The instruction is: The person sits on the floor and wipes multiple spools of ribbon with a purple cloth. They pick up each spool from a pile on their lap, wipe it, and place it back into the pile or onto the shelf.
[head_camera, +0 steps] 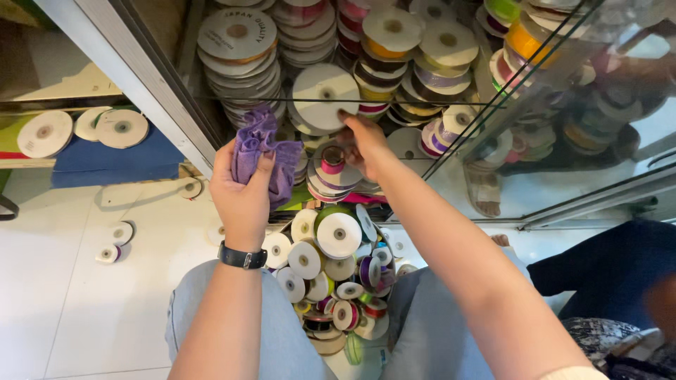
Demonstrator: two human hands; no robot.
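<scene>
The left hand [243,193] is clamped around a bunch of crumpled purple ribbon [262,151], held up just in front of the open glass-fronted cabinet [151,84]. The right hand [362,141] reaches into the cabinet, fingers spread and resting on a large white ribbon spool [325,95] among the stacked spools on the shelf. Below, between the person's knees, a heap of loose spools [334,278] lies on the white floor [84,295]. A few more spools [113,246] sit well apart at left.

Round white printed label [236,32] faces up on the top-left ribbon spool stack; plain white discs cap neighbouring spools.
</scene>
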